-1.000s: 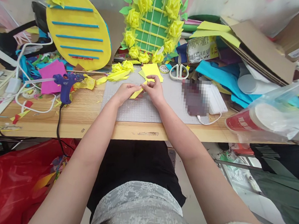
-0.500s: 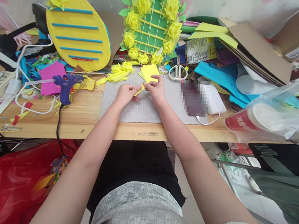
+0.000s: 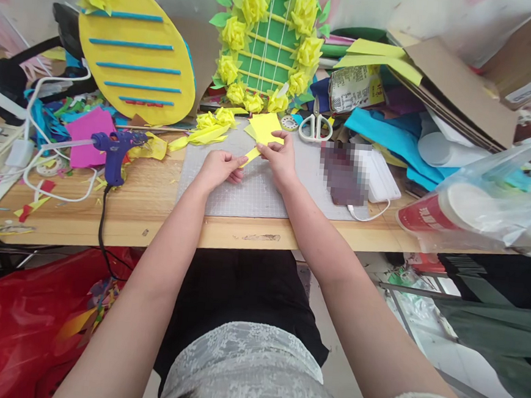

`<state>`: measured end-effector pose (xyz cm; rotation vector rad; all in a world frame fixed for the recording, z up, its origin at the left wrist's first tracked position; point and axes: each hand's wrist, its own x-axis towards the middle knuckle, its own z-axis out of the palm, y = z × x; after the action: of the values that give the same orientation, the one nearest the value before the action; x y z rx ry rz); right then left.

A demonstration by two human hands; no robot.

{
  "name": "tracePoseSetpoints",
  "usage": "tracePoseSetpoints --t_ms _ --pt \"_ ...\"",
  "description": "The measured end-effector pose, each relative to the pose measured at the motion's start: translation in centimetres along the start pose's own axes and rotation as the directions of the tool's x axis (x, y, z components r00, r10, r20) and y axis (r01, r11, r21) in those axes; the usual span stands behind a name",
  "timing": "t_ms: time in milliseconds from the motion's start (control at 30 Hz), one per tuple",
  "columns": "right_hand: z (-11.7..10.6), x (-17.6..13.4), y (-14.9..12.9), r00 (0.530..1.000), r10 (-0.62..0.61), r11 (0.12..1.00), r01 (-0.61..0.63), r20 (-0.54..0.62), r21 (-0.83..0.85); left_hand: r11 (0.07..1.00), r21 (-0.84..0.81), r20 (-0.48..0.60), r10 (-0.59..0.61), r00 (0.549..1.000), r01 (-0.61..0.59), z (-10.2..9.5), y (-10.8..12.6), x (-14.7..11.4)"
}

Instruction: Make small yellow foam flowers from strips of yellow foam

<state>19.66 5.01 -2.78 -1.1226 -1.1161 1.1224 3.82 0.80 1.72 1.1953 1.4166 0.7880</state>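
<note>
Between my two hands runs a narrow yellow paper strip (image 3: 252,155), held over the grey cutting mat (image 3: 247,200). My left hand (image 3: 223,167) pinches its lower left end, fingers curled. At the other end, my right hand (image 3: 279,158) grips it between thumb and fingertips. Just behind my right fingers lie square yellow paper sheets (image 3: 264,125) on the mat. Crumpled yellow paper petals (image 3: 213,126) rest to their left. White-handled scissors (image 3: 316,128) lie beyond my right hand, beside a small round tape roll (image 3: 290,123).
A blue glue gun (image 3: 118,150) stands at left with its cord over the edge. Behind are a yellow pear-shaped board (image 3: 138,60) and a green board (image 3: 262,58) with yellow paper flowers. A power bank (image 3: 378,174) and a bagged red cup (image 3: 430,212) sit right.
My hands have drawn slightly apart, the left one moving a little left, and more of the yellow strip shows between them.
</note>
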Motion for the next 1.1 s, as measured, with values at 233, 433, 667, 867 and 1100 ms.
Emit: tracePoseSetpoints --t_ms 233,433,667,867,1100 --pt "-0.4 0.2 0.2 1.0 0.001 1.0 -0.001 0.004 0.018 0.999 -0.037 0.055 -0.025 0.998 0.027 -0.6 0.1 -0.6" --pt "-0.3 0.0 -0.1 0.999 0.03 0.999 -0.03 -0.017 0.033 0.998 -0.013 -0.002 -0.064 0.998 0.064 -0.9 0.1 -0.2" --pt "-0.4 0.3 0.0 0.994 0.03 0.999 -0.026 -0.106 0.036 0.981 -0.145 -0.243 0.092 0.966 -0.129 -0.9 -0.4 0.5" --pt "0.1 0.1 -0.2 0.997 0.023 0.999 -0.025 -0.074 -0.03 0.969 -0.145 -0.22 0.167 0.961 -0.202 0.9 -0.8 1.2" --pt "-2.1 0.2 -1.3 0.984 -0.176 0.819 0.132 -0.026 -0.559 0.953 0.129 -0.495 0.302 0.815 -0.275 -2.2 -3.2 3.4"
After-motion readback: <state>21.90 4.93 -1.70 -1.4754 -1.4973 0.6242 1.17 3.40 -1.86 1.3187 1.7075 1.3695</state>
